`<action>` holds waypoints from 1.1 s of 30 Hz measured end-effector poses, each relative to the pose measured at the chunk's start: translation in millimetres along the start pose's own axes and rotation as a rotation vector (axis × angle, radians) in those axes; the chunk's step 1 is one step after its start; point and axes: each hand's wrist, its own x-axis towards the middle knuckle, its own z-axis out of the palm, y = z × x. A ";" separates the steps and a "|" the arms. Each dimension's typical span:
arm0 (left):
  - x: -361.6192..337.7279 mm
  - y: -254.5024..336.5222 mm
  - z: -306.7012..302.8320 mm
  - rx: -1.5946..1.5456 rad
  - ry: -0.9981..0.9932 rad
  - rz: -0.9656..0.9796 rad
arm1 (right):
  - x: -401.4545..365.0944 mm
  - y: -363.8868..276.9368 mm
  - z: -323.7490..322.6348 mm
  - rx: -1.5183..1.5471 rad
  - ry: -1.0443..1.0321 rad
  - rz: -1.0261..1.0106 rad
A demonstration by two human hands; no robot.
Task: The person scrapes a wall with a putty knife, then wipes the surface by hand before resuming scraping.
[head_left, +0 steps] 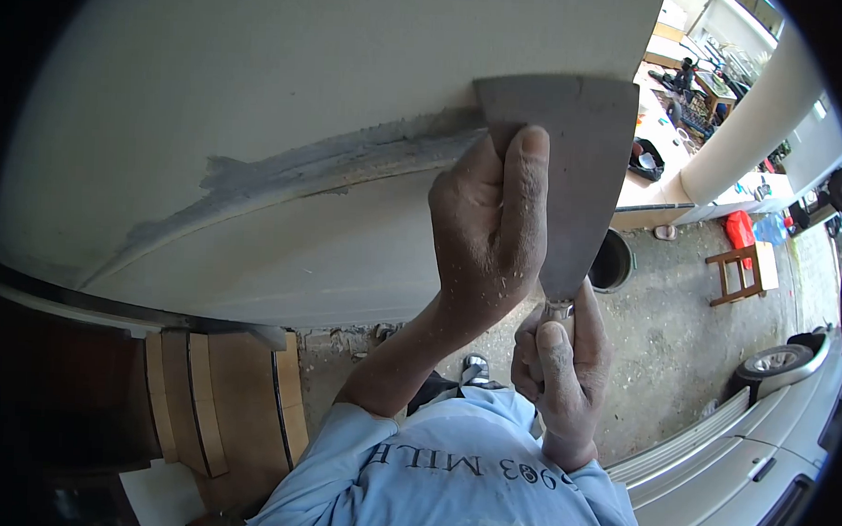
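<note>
A wide putty knife is held upright, its broad metal blade against or just in front of a pale panel. My right hand is closed round its handle near the ferrule. With the thumb laid flat on the blade, my left hand is closed at the blade's left side; its other fingers are mostly hidden. Dust coats both hands. A rough streak of grey filler runs along a curved seam in the panel, down to the left from the blade.
Wooden steps are at lower left. To the right, on concrete ground, are a dark bucket, a wooden stool and a silver vehicle. A white column rises from a tiled ledge holding scattered items.
</note>
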 end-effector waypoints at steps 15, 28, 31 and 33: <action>3.2 -3.9 -0.7 0.104 -0.029 0.071 | -2.8 -5.2 -1.5 -0.022 -0.002 0.041; 1.6 -1.5 -3.1 0.084 -0.066 0.025 | -5.1 4.0 -0.8 -0.054 -0.012 -0.050; 6.9 -0.6 -2.5 0.040 -0.060 0.021 | -3.2 7.5 -1.3 -0.043 -0.014 -0.040; 2.7 1.0 -4.3 0.011 -0.062 0.007 | -3.1 5.4 4.3 -0.049 0.015 -0.030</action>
